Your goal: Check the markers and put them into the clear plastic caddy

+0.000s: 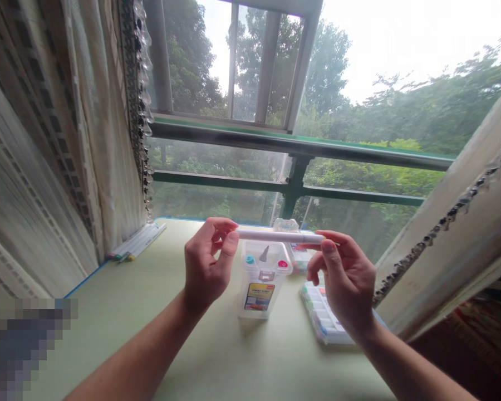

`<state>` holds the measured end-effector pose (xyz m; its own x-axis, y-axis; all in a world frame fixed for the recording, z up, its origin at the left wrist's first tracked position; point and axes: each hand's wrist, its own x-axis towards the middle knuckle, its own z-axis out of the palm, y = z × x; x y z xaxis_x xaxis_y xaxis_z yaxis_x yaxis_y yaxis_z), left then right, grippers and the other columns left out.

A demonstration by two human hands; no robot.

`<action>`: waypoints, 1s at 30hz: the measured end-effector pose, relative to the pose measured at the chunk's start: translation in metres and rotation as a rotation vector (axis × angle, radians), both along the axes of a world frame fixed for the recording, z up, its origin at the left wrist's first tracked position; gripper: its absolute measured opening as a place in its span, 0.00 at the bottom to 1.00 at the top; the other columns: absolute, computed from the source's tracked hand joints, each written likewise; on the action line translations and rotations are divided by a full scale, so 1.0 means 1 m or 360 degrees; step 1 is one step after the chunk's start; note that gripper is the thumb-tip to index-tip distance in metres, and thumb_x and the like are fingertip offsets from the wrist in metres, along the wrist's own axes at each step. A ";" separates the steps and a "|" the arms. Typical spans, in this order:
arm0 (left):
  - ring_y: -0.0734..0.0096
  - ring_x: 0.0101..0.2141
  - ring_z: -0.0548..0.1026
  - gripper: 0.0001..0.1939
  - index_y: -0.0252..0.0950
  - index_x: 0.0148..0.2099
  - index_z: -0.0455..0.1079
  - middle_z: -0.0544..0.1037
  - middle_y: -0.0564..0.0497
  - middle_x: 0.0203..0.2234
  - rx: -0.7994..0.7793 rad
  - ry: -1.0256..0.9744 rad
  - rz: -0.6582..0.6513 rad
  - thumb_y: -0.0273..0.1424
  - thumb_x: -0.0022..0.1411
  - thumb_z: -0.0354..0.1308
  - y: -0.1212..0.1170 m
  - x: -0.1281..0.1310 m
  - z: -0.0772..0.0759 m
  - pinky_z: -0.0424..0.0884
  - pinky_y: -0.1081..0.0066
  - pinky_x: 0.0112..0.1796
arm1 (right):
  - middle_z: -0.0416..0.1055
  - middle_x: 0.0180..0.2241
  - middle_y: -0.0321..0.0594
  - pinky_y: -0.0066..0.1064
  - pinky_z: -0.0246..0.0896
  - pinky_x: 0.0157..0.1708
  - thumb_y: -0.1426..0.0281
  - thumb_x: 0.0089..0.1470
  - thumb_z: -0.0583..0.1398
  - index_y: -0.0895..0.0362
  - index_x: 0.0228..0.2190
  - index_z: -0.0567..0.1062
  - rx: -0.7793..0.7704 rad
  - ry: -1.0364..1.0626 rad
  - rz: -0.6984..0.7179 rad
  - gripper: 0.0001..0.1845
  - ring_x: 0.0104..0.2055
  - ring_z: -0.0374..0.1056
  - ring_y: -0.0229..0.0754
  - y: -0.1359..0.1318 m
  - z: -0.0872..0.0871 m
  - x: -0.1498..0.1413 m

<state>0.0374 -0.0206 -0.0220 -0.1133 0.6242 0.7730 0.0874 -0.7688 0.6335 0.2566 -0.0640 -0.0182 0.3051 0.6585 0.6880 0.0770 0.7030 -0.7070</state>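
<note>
A white marker (275, 237) is held level between both hands, above a clear plastic marker box. My left hand (212, 262) pinches its left end between thumb and fingers. At the other end, my right hand (345, 273) grips the tip, where a bit of yellow shows. Below stands the upright clear box (245, 289) with a yellow and blue label on its front. Inside its open top I see a teal piece, a grey pointed piece and a red piece.
Several white markers (144, 240) lie at the table's (167, 345) back left corner. A flat clear case (317, 317) with compartments sits partly behind my right hand. Another clear container (298, 253) stands behind the box. Curtains hang on both sides, and a green railing (294, 184) crosses the window.
</note>
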 end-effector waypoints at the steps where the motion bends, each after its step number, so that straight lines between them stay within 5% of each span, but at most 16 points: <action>1: 0.78 0.24 0.70 0.07 0.37 0.44 0.74 0.76 0.52 0.31 -0.0004 0.0012 -0.0004 0.35 0.70 0.59 0.000 0.000 0.000 0.67 0.77 0.24 | 0.74 0.20 0.32 0.23 0.59 0.12 0.63 0.65 0.64 0.58 0.42 0.77 0.0003 -0.0005 0.0001 0.10 0.14 0.66 0.33 0.000 0.000 0.000; 7: 0.77 0.24 0.71 0.09 0.37 0.44 0.76 0.76 0.51 0.29 -0.0026 0.0048 -0.0038 0.36 0.71 0.58 0.001 0.001 0.000 0.67 0.76 0.23 | 0.71 0.17 0.29 0.23 0.59 0.14 0.65 0.66 0.62 0.57 0.44 0.76 0.0005 -0.0009 0.0029 0.09 0.15 0.66 0.34 0.000 -0.002 0.000; 13: 0.73 0.26 0.73 0.09 0.37 0.44 0.75 0.76 0.50 0.29 -0.0052 0.0090 -0.0007 0.37 0.71 0.58 0.000 0.001 0.002 0.68 0.75 0.24 | 0.78 0.29 0.37 0.24 0.60 0.13 0.66 0.65 0.63 0.57 0.44 0.76 -0.0017 0.0043 0.0086 0.09 0.16 0.68 0.34 0.000 -0.002 0.001; 30: 0.73 0.29 0.72 0.06 0.37 0.44 0.73 0.76 0.50 0.34 0.0083 0.0198 0.0089 0.32 0.70 0.56 -0.002 -0.001 0.004 0.69 0.73 0.28 | 0.78 0.28 0.36 0.24 0.60 0.12 0.64 0.65 0.64 0.57 0.42 0.76 0.0010 0.0033 0.0075 0.09 0.16 0.68 0.34 0.002 0.000 0.000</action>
